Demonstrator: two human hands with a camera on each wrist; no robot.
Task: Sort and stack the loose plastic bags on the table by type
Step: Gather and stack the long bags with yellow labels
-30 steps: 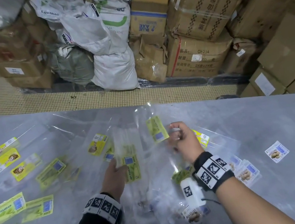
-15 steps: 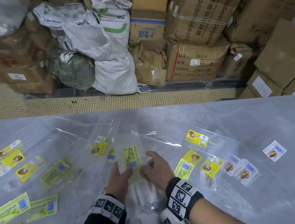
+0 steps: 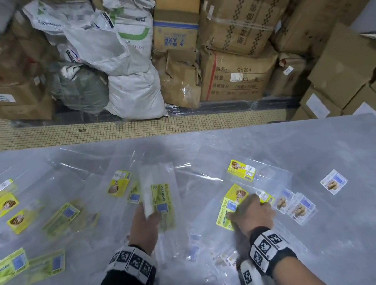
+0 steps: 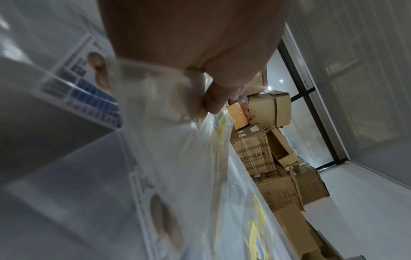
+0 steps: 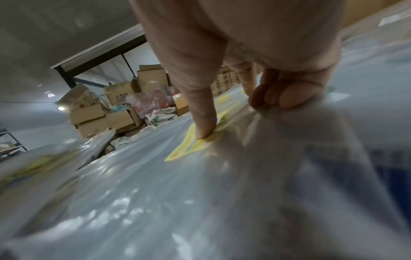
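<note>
The left hand (image 3: 145, 227) grips green-labelled bags (image 3: 162, 198); the right hand (image 3: 252, 211) seemingly pinches a yellow-labelled bag (image 3: 231, 206) on the tabletop (image 3: 353, 233).

Dim indoor light; glare on plastic; motion blur; wide-angle edge distortion.

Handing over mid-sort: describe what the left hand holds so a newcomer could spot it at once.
On the grey table, just left of centre, the left hand grips a narrow clear bag. Its green KEK PANDAN label runs lengthwise away from the person, unlike the yellow label beside it and the green labels lying askew further left.
</note>
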